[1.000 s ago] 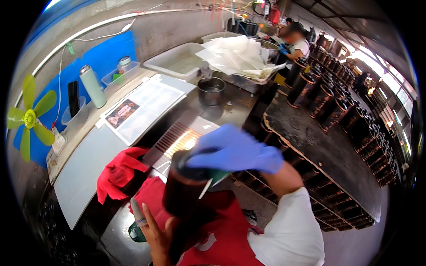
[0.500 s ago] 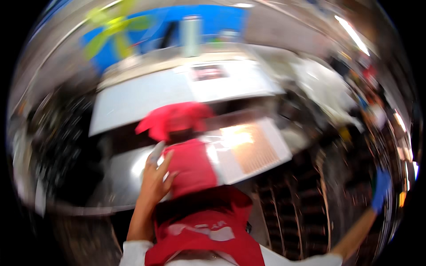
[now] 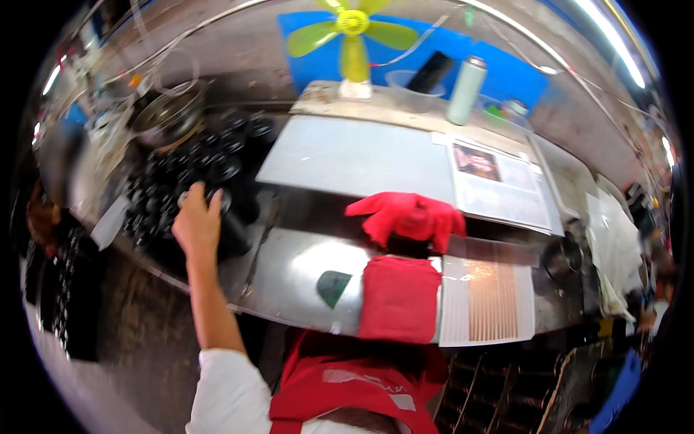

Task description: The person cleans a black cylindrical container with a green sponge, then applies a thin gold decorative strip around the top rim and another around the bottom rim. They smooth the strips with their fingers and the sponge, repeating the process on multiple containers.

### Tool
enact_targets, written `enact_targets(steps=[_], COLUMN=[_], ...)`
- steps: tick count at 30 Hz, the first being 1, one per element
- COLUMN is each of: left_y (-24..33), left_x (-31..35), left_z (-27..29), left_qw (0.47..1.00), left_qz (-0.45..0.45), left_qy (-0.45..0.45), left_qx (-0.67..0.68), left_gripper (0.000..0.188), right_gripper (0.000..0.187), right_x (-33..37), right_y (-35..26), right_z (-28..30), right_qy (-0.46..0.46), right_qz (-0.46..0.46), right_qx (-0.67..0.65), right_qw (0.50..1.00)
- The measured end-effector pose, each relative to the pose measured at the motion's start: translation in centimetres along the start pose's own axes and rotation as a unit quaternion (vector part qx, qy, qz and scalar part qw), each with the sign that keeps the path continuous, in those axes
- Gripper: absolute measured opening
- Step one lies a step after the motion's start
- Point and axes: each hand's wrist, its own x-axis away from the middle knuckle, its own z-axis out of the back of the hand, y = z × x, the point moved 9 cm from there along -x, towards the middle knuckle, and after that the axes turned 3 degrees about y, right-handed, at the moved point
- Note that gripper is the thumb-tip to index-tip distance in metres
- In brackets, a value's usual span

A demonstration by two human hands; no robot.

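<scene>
My left hand [image 3: 197,226] reaches to the left, over a crowd of black cylindrical parts with shiny tops [image 3: 155,184]. Its thumb and forefinger are spread apart, beside a taller black cylinder [image 3: 233,228]; the other fingertips are partly hidden among the parts. I see nothing held in it. At the lower right rim, my right hand [image 3: 618,394] shows only as a blurred blue glove, its fingers not distinguishable. A folded red cloth [image 3: 400,300] lies on the metal tabletop [image 3: 285,289] in front of me, with a crumpled red cloth [image 3: 416,217] just behind it.
A dark green piece [image 3: 333,288] lies left of the folded cloth. To its right is a white tray with copper-coloured rods [image 3: 491,300]. Behind stand a yellow-green fan [image 3: 353,23] and a pale green bottle [image 3: 467,90]. Dark racks [image 3: 506,383] stand at lower right.
My view has swung to the left. My left hand has gone from beside the folded red cloth to the black parts. My right hand now shows less, at the rim.
</scene>
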Motion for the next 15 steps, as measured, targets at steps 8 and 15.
enact_targets(steps=[8,15], left_y=[9.9,22.3], left_x=[3.2,3.7], left_z=[5.9,3.1], left_qw=[0.956,0.723], left_qz=[-0.212,-0.27], left_qy=[0.036,-0.369], left_qx=[0.198,0.518], left_gripper=[0.014,0.013], right_gripper=[0.022,0.053], right_x=[13.0,5.7], right_y=[-41.2,-54.8], right_z=[-17.0,-31.2], right_qy=[-0.305,-0.276], right_qz=[0.176,0.279], right_qx=[-0.25,-0.256], right_qw=[0.902,0.883])
